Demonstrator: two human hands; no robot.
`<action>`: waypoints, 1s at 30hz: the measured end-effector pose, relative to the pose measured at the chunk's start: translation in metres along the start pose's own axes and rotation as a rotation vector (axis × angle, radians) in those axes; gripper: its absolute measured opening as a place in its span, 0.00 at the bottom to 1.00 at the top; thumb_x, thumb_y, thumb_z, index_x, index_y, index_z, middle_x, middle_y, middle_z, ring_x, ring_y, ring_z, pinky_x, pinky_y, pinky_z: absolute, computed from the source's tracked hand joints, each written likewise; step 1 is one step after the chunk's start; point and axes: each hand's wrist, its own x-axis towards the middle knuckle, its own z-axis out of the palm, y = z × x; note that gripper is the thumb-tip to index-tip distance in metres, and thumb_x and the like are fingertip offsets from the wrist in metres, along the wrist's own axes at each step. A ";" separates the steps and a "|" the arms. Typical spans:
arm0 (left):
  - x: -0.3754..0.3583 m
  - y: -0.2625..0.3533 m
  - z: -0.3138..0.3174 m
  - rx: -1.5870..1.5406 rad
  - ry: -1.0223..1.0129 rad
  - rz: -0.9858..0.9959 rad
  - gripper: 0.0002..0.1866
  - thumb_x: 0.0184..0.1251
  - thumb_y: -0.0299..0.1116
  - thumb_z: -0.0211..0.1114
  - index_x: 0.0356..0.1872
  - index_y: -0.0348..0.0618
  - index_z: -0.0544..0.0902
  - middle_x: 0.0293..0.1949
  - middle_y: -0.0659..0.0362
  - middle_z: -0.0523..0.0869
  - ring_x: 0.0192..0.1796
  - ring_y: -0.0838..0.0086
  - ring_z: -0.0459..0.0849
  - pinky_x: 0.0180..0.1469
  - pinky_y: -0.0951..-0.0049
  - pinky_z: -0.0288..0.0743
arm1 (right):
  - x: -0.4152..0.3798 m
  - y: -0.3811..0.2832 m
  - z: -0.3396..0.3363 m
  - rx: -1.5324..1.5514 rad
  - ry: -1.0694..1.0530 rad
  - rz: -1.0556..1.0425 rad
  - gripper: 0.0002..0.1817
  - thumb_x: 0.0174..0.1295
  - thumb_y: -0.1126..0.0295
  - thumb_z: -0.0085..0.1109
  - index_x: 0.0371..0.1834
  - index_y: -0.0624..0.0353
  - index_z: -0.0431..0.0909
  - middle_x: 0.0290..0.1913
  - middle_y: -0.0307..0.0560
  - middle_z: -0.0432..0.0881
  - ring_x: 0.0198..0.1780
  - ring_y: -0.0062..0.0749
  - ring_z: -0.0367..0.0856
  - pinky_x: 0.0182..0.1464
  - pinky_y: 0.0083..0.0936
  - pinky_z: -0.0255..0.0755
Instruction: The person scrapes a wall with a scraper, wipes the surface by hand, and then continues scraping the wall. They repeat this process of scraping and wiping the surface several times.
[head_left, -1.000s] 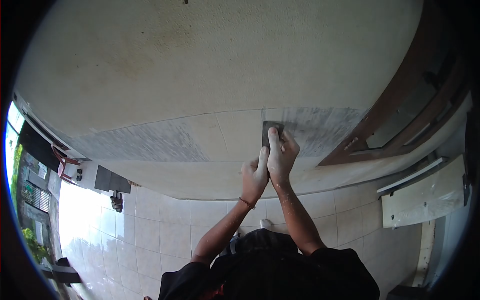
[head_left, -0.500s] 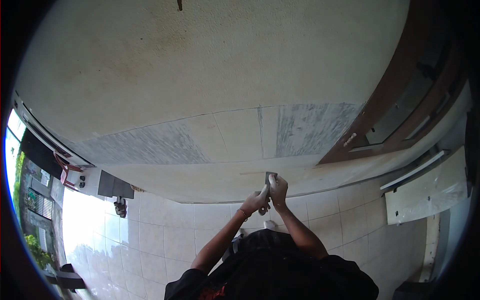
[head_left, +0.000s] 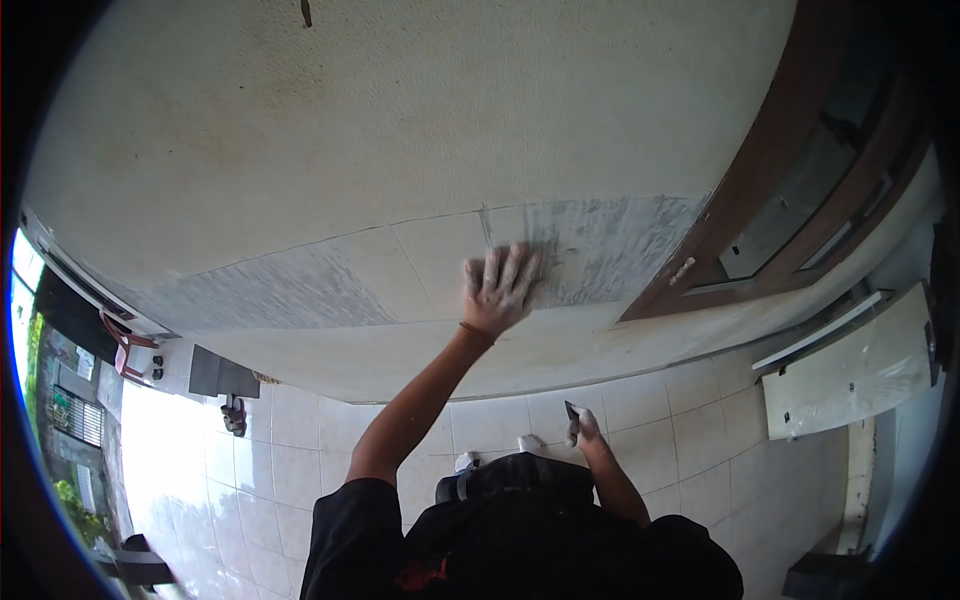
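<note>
My left hand (head_left: 497,285) is stretched up to the wall with its fingers spread, lying against the painted band near the left edge of the streaked grey patch (head_left: 605,250). White dust or paste coats its fingers. Lower down and to the right, my right hand (head_left: 588,428) is closed around a putty knife (head_left: 570,411) with a dark blade that points up and left. The knife is apart from the wall, above the floor tiles. Left of my left hand runs plain cream band (head_left: 370,265), then a second streaked grey patch (head_left: 270,290).
A brown-framed door (head_left: 730,240) adjoins the wall at right. A pale panel (head_left: 850,365) leans beyond it. Glossy tiles (head_left: 350,440) cover the floor. At left are a red chair (head_left: 130,350), a grey mat (head_left: 222,375) and dark footwear (head_left: 234,416).
My hands were together at the putty knife. The left has let go and risen to the wall; the right has moved down and right with the knife. The view has shifted slightly.
</note>
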 end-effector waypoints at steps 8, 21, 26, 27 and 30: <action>-0.197 0.097 -0.009 -0.695 -2.208 -0.064 0.47 0.62 0.69 0.55 0.72 0.41 0.65 0.74 0.45 0.61 0.79 0.59 0.50 0.75 0.40 0.39 | 0.013 0.010 -0.033 -0.067 -0.007 -0.128 0.20 0.69 0.51 0.49 0.26 0.53 0.74 0.14 0.43 0.72 0.11 0.34 0.70 0.15 0.32 0.65; -0.097 0.093 -0.041 -1.554 -0.632 -1.290 0.16 0.80 0.41 0.49 0.35 0.38 0.72 0.24 0.64 0.73 0.27 0.82 0.71 0.30 0.77 0.67 | -0.106 -0.143 0.171 -0.539 -0.215 -0.943 0.11 0.74 0.66 0.52 0.32 0.57 0.70 0.24 0.28 0.67 0.25 0.10 0.62 0.24 0.16 0.58; -0.080 0.111 -0.034 -1.440 -0.364 -1.298 0.11 0.81 0.36 0.48 0.37 0.40 0.69 0.29 0.66 0.71 0.32 0.85 0.67 0.33 0.79 0.66 | -0.119 -0.151 0.216 -0.520 -0.058 -1.140 0.14 0.72 0.67 0.52 0.28 0.62 0.69 0.19 0.39 0.70 0.23 0.18 0.66 0.25 0.25 0.62; -0.076 0.112 -0.033 -1.382 -0.297 -1.308 0.11 0.81 0.35 0.48 0.37 0.40 0.69 0.29 0.65 0.71 0.33 0.84 0.67 0.35 0.79 0.67 | -0.118 -0.150 0.223 -0.515 -0.032 -1.152 0.14 0.72 0.67 0.53 0.28 0.63 0.69 0.18 0.43 0.71 0.22 0.20 0.67 0.24 0.27 0.63; -0.069 0.111 -0.038 -1.379 -0.211 -1.378 0.11 0.80 0.33 0.50 0.35 0.39 0.69 0.31 0.64 0.72 0.36 0.83 0.68 0.38 0.78 0.67 | -0.102 -0.144 0.236 -0.397 -0.024 -1.193 0.15 0.72 0.67 0.52 0.28 0.63 0.70 0.17 0.44 0.72 0.21 0.20 0.67 0.24 0.28 0.63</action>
